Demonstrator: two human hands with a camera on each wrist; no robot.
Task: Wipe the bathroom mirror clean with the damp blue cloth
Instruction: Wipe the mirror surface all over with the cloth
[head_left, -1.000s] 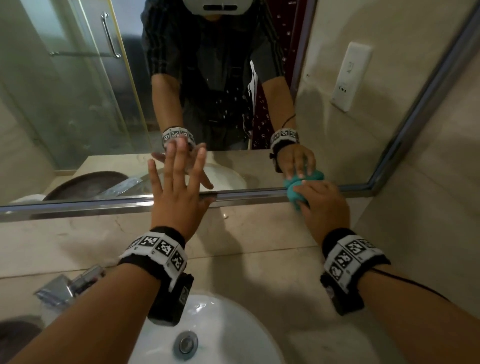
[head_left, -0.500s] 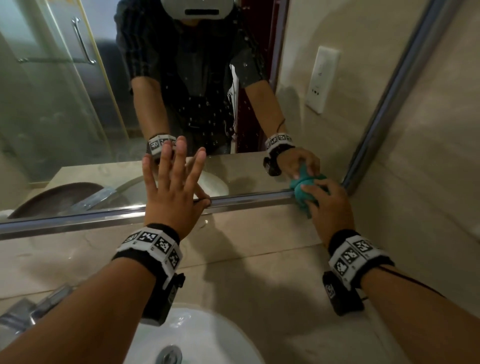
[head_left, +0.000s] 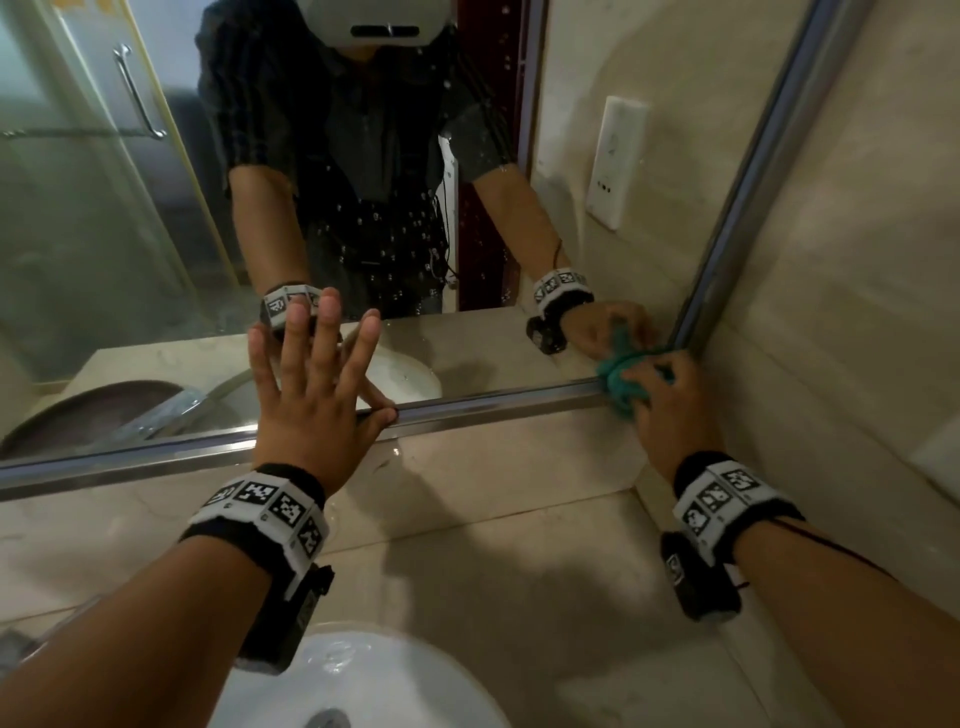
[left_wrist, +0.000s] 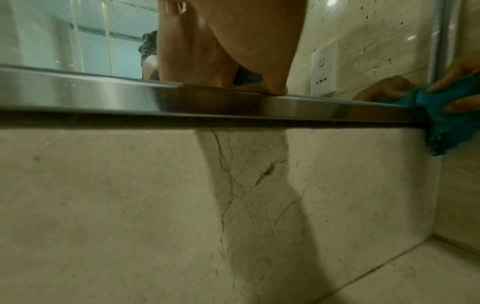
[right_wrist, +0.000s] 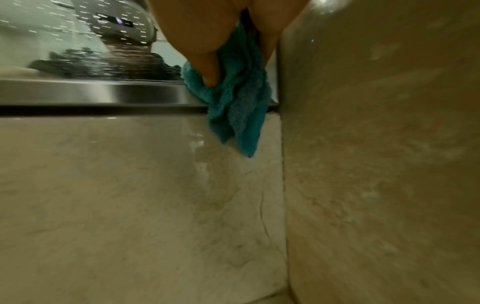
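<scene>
The mirror (head_left: 156, 249) fills the wall ahead, speckled with water drops, inside a steel frame (head_left: 493, 402). My right hand (head_left: 667, 400) grips the bunched blue cloth (head_left: 621, 387) and presses it into the mirror's bottom right corner, where the frame meets the side wall. In the right wrist view the cloth (right_wrist: 239, 107) hangs over the frame's lower rail (right_wrist: 91, 92). My left hand (head_left: 317, 395) lies flat on the glass with fingers spread, its thumb on the rail; in the left wrist view the thumb (left_wrist: 275, 86) touches the rail, and the cloth (left_wrist: 451, 123) shows at the right edge.
A white basin (head_left: 363, 680) sits below my arms in the marble counter (head_left: 519, 571). A chrome tap (head_left: 15, 644) is at the left edge. The tiled side wall (head_left: 857, 338) stands close on the right. A white socket plate (head_left: 615, 161) shows reflected in the mirror.
My right hand has slid the cloth to the right along the mirror's bottom edge into the corner. The left hand has stayed flat on the glass.
</scene>
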